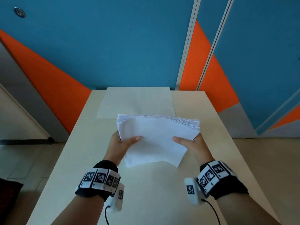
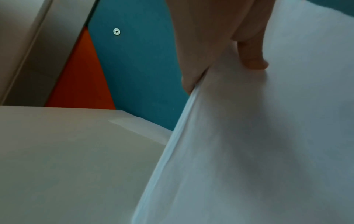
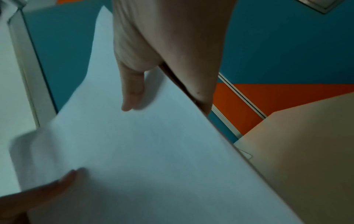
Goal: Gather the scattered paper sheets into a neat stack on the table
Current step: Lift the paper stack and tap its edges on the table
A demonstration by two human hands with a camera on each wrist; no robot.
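Observation:
A thick bundle of white paper sheets is held up off the beige table, tilted, with its far edges fanned unevenly. My left hand grips its left side, thumb on top, the other fingers hidden beneath. My right hand grips the right side the same way. The left wrist view shows my thumb pressing on the paper sheets near their layered edge. The right wrist view shows my right thumb on the top sheet, with the left thumb at lower left.
A large pale sheet or mat lies flat at the table's far end against the blue and orange wall. Floor drops away on both sides of the narrow table. A dark object sits at lower left.

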